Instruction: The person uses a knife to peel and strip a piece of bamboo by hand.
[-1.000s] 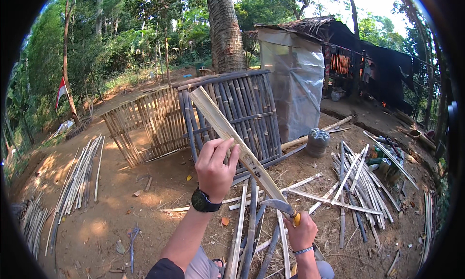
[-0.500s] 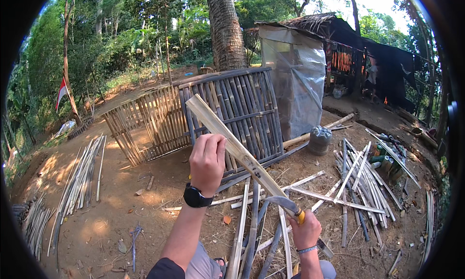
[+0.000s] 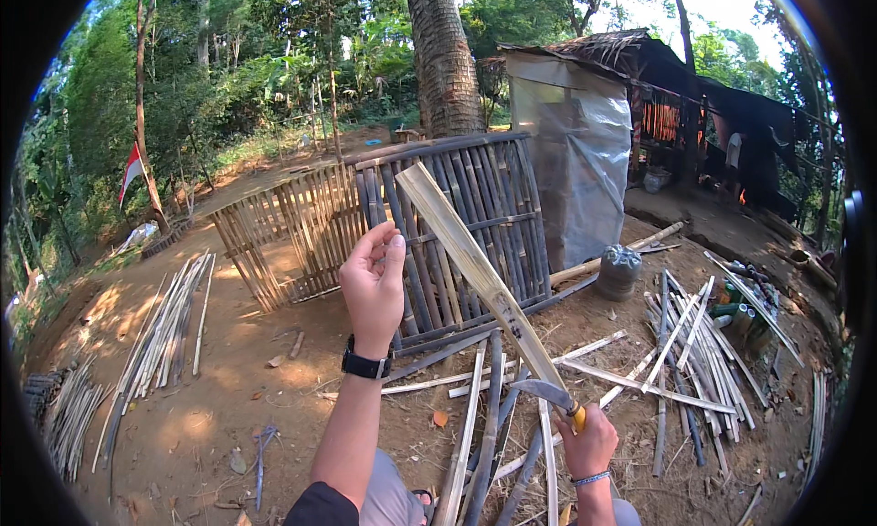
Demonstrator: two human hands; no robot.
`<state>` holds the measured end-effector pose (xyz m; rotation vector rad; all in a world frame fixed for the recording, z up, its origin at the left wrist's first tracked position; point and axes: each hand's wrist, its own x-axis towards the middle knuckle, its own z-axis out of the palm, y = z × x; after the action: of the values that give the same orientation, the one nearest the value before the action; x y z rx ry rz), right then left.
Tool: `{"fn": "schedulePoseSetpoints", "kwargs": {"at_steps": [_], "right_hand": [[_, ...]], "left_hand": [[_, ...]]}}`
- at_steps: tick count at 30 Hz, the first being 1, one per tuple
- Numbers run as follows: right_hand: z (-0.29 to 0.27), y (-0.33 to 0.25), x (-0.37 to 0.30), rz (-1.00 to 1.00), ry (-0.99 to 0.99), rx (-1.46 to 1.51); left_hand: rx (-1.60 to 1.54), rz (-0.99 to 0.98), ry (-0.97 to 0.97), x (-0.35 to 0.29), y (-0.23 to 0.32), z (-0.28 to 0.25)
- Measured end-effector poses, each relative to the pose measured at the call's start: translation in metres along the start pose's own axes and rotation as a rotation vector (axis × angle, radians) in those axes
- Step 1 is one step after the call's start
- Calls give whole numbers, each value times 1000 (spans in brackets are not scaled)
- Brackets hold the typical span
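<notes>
Pale split bamboo slat [image 3: 457,243] slants up over the dirt yard from the right hand [image 3: 589,444], whose fist closes on a curved knife with a yellow handle [image 3: 557,400] biting the slat's lower end. The left hand [image 3: 373,284] hangs half-curled just beside the slat, gripping nothing; unsteadied, the slat could twist and the blade slip toward the legs.

The split bamboo slat [image 3: 461,252] looks pale, dry and fibrous, the curved knife blade [image 3: 541,393] is dull grey metal on a glossy yellow handle [image 3: 578,418], the woven bamboo panels [image 3: 475,224] look weathered matt grey, and the plastic sheet [image 3: 575,160] is hazy and crinkled.
</notes>
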<state>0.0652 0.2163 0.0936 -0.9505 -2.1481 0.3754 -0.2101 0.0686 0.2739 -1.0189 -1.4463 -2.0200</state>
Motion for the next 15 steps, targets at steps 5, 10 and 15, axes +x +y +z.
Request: {"fn": "schedulePoseSetpoints", "kwargs": {"at_steps": [5,10,15], "right_hand": [[-5,5,0,31,-43,-24],[-11,4,-1,-3,-104,-40],[-11,12,3,-12,-116,-55]], "left_hand": [[-334,-190,-122,24,15,16],[-460,-220,-116,32,16,14],[-503,-216,-112,31,13,17]]}}
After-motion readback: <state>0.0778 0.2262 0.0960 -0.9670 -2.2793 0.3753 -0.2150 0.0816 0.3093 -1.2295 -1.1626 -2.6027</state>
